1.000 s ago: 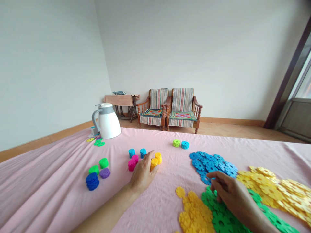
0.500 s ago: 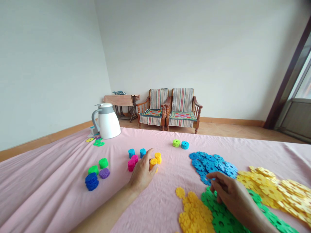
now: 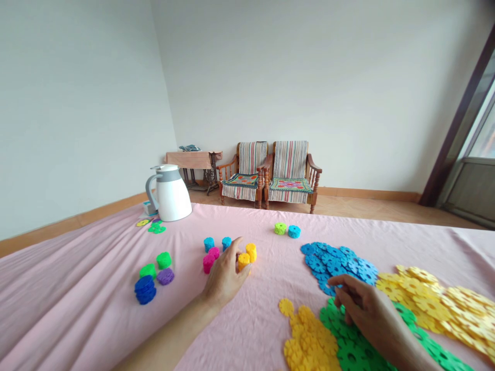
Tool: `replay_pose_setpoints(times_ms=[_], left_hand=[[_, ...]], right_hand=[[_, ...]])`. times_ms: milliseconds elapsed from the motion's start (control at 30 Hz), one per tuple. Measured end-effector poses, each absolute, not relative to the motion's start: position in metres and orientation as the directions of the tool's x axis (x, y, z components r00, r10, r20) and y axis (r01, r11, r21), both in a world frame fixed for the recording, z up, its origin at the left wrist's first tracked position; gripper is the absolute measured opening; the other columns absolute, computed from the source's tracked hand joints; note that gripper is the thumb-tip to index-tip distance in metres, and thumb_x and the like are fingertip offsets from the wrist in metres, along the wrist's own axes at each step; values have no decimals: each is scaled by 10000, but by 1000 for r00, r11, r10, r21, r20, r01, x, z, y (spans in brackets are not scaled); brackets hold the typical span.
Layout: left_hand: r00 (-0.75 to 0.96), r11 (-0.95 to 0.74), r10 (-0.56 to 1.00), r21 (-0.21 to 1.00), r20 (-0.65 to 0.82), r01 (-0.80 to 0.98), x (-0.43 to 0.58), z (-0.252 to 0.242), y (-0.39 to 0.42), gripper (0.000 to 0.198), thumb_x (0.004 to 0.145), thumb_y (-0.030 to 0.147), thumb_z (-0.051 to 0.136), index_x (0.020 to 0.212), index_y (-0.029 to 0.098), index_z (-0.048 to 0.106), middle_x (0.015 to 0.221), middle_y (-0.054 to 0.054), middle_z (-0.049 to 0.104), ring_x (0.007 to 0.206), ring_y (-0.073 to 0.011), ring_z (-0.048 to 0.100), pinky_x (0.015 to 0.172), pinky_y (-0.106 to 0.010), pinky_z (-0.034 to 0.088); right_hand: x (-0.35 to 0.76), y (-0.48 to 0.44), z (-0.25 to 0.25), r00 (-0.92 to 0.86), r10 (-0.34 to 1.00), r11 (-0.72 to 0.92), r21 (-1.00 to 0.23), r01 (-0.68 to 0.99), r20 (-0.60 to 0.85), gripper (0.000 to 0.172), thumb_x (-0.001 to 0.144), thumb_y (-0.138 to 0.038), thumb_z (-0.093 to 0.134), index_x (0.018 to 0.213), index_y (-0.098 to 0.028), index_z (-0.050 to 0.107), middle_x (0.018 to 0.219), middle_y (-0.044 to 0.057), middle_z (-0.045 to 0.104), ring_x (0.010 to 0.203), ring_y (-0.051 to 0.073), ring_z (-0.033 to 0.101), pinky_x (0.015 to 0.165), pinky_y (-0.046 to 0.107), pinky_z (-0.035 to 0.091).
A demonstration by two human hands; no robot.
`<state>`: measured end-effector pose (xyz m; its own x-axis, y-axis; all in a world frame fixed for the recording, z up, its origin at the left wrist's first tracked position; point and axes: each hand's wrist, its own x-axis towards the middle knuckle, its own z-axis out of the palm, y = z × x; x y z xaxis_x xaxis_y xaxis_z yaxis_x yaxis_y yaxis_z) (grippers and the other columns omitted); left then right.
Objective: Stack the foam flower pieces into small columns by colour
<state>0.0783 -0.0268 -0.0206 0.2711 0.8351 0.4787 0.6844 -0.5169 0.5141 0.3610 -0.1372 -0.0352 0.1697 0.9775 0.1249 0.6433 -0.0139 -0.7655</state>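
Observation:
My left hand [image 3: 224, 278] is by the middle of the pink cloth, thumb and fingers around a short orange-yellow stack [image 3: 243, 260] of flower-shaped discs. A second yellow stack [image 3: 251, 251] stands just behind it. Beside the fingers are magenta stacks [image 3: 209, 264] and light-blue stacks [image 3: 209, 243]. Over the green pile [image 3: 353, 348], near the blue pile [image 3: 328, 260], my right hand [image 3: 365, 309] hovers with bent fingers apart and nothing visible in them. An orange-yellow pile [image 3: 309, 340] lies left of the green one.
Pale yellow discs [image 3: 425, 299] spread at the right. Green stacks [image 3: 163, 259], a purple stack [image 3: 165, 276] and a dark-blue stack [image 3: 145, 289] stand at the left. A white jug [image 3: 174, 198] is behind them. Lime [image 3: 280, 228] and blue [image 3: 294, 231] stacks stand near the far edge.

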Motion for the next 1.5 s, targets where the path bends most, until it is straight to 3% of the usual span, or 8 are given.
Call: replay_pose_setpoints(times_ms=[267, 400, 533, 633, 733, 867, 1167, 1500], left_hand=[[166, -575, 737, 480, 655, 663, 65, 4, -46, 253, 803, 217, 481, 1055, 198, 495, 875, -13, 597, 607, -111, 553, 644, -249, 457], [256, -674, 678, 444, 689, 590, 62, 11, -56, 125, 845, 222, 442, 907, 177, 540, 739, 1, 572, 559, -99, 502, 565, -213, 408], [624, -804, 594, 409, 507, 432, 69, 13, -73, 153, 838, 241, 474, 726, 165, 546, 618, 17, 507, 529, -88, 458, 502, -196, 349], [836, -880, 424, 376, 349, 289, 79, 12, -90, 200, 748, 365, 616, 773, 170, 581, 652, 14, 534, 583, -105, 488, 531, -208, 362], [924, -921, 285, 341, 257, 189, 87, 9, -105, 366, 640, 465, 699, 867, 198, 593, 786, -3, 585, 725, -146, 544, 605, -224, 399], [965, -935, 223, 309, 137, 172, 91, 8, -118, 389, 664, 482, 677, 926, 213, 577, 902, -16, 587, 771, -156, 559, 609, -224, 414], [951, -897, 293, 373, 99, 238, 90, 17, -123, 230, 716, 306, 665, 904, 206, 578, 901, -12, 580, 780, -160, 550, 672, -230, 426], [662, -695, 710, 390, 240, 604, 61, 11, -67, 209, 634, 108, 552, 825, 189, 578, 882, -22, 551, 796, -164, 521, 686, -249, 405]], right_hand=[[367, -140, -29, 252, 944, 24, -807, 590, 213, 414, 815, -501, 399, 1054, -191, 533, 689, 0, 628, 495, 132, 580, 434, 229, 413], [363, -146, -22, 294, 899, 17, -698, 716, 324, 374, 832, -485, 386, 1027, -219, 562, 631, -17, 617, 479, 128, 560, 453, 231, 406], [361, -146, -19, 260, 843, -5, -477, 879, 471, 311, 833, -446, 397, 962, -237, 588, 763, 12, 659, 656, 167, 612, 578, 261, 447], [366, -142, -24, 193, 833, 38, -402, 915, 518, 308, 849, -392, 371, 1000, -213, 572, 871, 36, 661, 755, 177, 619, 672, 284, 465], [370, -138, -30, 176, 842, 36, -377, 926, 510, 304, 859, -366, 353, 1006, -205, 564, 916, 47, 660, 794, 184, 624, 704, 300, 470], [372, -138, -32, 156, 848, 49, -369, 928, 506, 298, 863, -349, 347, 1013, -206, 562, 949, 49, 658, 832, 186, 626, 725, 302, 472], [373, -137, -32, 134, 859, 64, -364, 929, 494, 321, 869, -351, 347, 1043, -214, 579, 923, 51, 672, 802, 187, 632, 706, 307, 470], [375, -138, -29, 130, 844, 80, -362, 929, 520, 332, 844, -371, 376, 993, -213, 628, 884, 37, 691, 766, 184, 639, 685, 291, 473]])
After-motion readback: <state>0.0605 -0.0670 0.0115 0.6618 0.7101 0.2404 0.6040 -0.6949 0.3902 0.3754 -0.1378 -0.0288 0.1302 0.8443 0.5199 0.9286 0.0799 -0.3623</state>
